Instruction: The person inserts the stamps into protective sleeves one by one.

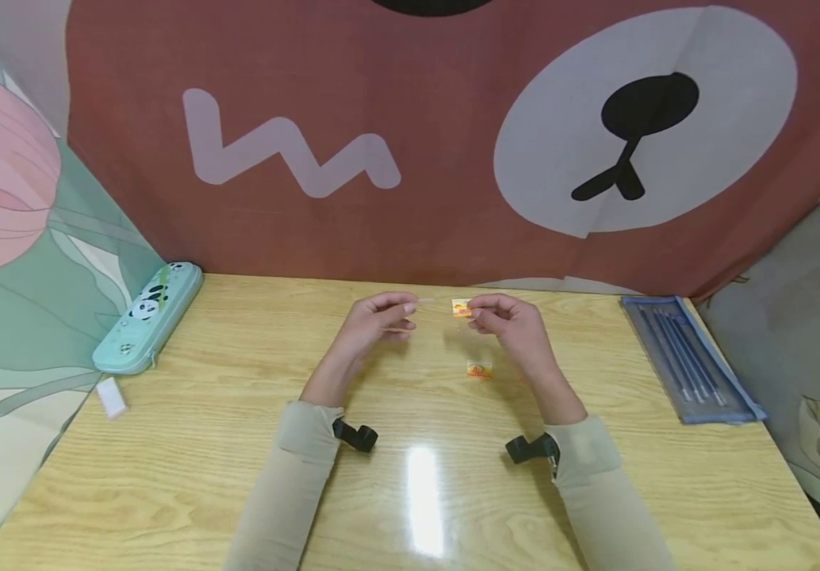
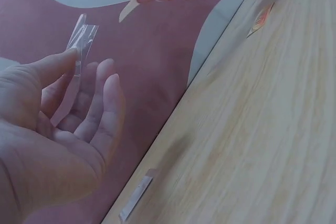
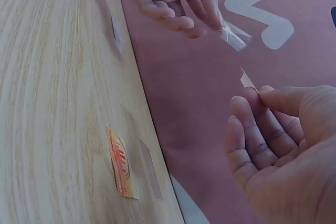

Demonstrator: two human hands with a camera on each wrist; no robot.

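Observation:
My left hand (image 1: pixel 376 321) pinches a crinkled piece of clear plastic wrapper (image 2: pixel 83 40) between thumb and forefinger, its other fingers spread loosely. Facing it across a small gap, my right hand (image 1: pixel 517 325) pinches a small orange-and-yellow wrapper piece (image 1: pixel 461 308) by its edge; only its pale side (image 3: pixel 247 81) shows in the right wrist view. Both pieces are held up above the table's far part. Below the right hand lies a printed orange-and-yellow wrapper (image 3: pixel 120 163). A narrow pale strip (image 2: pixel 136 195) is on the table below the left hand.
A mint panda pencil case (image 1: pixel 149 317) lies at the table's left edge, with a white eraser (image 1: pixel 111 397) just in front. At the right, a blue-edged see-through pouch (image 1: pixel 691 361) holds several pencils. A red-brown printed cloth (image 1: pixel 353 230) hangs behind the wooden table (image 1: pixel 189 476).

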